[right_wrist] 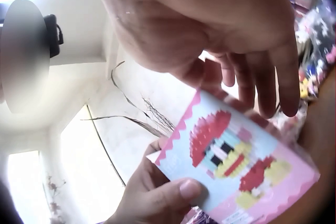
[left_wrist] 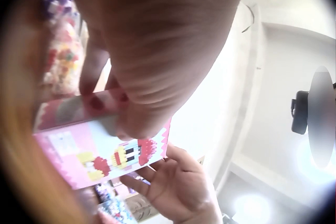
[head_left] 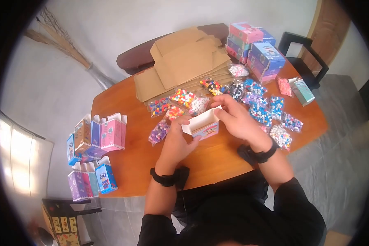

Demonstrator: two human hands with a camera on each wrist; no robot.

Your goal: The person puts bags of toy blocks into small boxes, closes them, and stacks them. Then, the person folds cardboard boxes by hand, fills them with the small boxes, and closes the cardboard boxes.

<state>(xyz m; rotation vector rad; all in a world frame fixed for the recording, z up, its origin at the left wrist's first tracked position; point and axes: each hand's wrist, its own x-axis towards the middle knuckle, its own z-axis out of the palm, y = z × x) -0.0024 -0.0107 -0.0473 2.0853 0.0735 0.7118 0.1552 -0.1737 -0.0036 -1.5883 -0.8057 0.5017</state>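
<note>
The left hand (head_left: 177, 138) grips the small open-topped box (head_left: 208, 131) above the desk (head_left: 147, 164), near the bead packets (head_left: 183, 97); the right hand (head_left: 238, 118), fingers loosely extended and apart from the left, seems to touch the box

Tabletop (head_left: 145, 164) — smooth varnished wood, soft sheen. Flat sheets (head_left: 184, 61) — matt brown cardboard. Bead bags (head_left: 281, 135) — clear glossy plastic. Held box (left_wrist: 113, 153) — smooth printed card.
</note>
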